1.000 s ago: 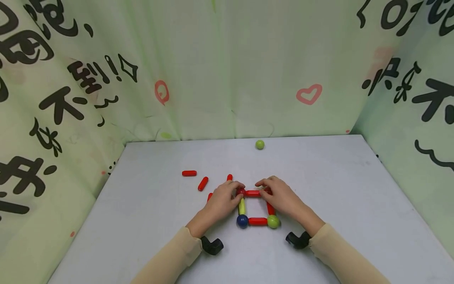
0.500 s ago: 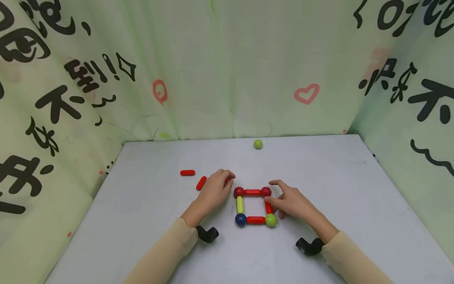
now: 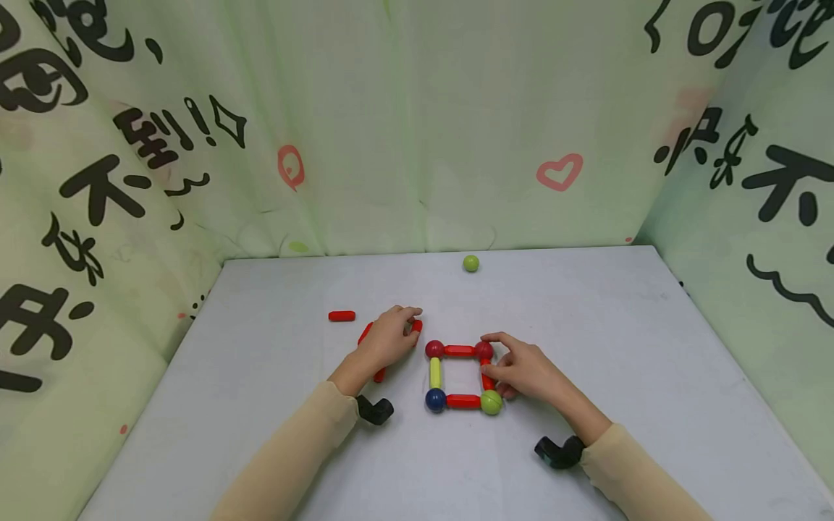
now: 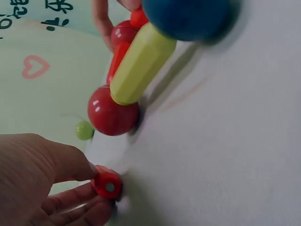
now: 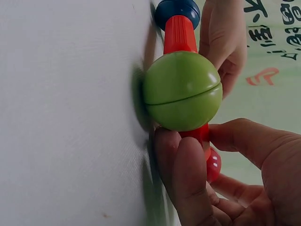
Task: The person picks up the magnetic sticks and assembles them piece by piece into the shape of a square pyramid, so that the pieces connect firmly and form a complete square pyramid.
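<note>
Head view: left hand pinching a short red plastic rod beside the square of rods and balls, right hand gripping its red right-side rod.

grey table | rod-and-ball square | loose red rods | green ball
</note>
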{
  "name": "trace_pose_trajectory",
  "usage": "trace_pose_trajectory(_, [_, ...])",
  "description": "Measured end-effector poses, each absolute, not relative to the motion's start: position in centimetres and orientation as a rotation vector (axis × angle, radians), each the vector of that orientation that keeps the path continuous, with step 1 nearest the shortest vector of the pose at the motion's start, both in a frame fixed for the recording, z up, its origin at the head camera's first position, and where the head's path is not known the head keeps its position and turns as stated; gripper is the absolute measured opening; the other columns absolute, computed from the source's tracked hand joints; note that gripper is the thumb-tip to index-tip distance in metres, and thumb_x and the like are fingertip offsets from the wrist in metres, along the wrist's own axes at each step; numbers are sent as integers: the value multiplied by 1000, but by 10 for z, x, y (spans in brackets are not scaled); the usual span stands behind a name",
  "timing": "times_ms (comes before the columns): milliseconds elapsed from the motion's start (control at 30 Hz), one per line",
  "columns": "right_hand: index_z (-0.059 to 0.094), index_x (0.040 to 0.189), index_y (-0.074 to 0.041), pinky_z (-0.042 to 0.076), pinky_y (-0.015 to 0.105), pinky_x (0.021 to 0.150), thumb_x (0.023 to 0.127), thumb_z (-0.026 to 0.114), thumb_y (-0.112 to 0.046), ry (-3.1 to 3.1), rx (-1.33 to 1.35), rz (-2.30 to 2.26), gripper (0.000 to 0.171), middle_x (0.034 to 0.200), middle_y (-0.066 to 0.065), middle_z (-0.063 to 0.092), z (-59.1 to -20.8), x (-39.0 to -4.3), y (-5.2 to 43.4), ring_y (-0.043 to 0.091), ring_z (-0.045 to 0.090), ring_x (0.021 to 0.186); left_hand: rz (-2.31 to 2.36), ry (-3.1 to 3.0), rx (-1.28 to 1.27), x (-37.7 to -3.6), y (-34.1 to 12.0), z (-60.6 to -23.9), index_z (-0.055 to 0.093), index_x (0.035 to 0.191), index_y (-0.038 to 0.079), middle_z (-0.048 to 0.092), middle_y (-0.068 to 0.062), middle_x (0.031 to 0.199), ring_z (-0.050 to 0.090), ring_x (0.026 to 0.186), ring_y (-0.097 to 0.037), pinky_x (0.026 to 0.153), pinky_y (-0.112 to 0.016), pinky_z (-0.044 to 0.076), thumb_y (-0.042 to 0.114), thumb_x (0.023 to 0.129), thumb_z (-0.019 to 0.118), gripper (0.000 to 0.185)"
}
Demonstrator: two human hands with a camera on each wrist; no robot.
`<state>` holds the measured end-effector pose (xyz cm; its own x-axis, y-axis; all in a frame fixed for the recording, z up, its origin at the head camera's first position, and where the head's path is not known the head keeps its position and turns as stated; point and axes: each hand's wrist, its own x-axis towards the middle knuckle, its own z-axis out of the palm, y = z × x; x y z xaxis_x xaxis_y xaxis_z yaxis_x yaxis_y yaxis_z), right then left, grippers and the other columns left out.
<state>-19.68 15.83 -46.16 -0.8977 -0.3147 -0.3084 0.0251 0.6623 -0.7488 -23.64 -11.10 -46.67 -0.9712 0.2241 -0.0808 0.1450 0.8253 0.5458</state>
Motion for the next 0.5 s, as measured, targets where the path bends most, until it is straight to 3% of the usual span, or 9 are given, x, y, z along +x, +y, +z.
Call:
trace_pose_trajectory(333, [47, 148, -9, 59, 30, 64, 96, 73, -21, 2481, -189, -1125, 59, 83, 6, 68, -461, -205, 157, 16, 67, 61, 844, 2775, 234, -227, -116, -463, 70, 132, 18, 64, -10, 114, 59, 98, -21, 83, -34, 57, 1, 93, 65, 43])
trace_pose_trajectory(500, [47, 149, -9, 59, 30, 64, 96, 72, -21, 2483, -184, -1127, 59, 82, 7, 67, -461, -210, 157, 16, 67, 60, 755, 2791, 251, -225, -115, -457, 70, 123, 16, 63, -9, 109, 58, 95, -22, 81, -36, 56, 1, 90, 68, 36])
